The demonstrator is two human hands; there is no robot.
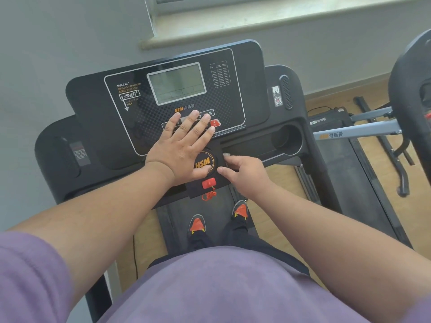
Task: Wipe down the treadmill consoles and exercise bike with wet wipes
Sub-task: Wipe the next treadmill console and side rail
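Two hands work the glossy black treadmill console (98, 94): left hand (184, 145) flat, fingers spread; right hand (245, 174) apparently pinches a white wet wipe (226, 155), beside an oblong tray recess (275, 141).

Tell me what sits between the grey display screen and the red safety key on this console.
In the head view, the left hand lies flat there, over the button row and round orange HSM logo.
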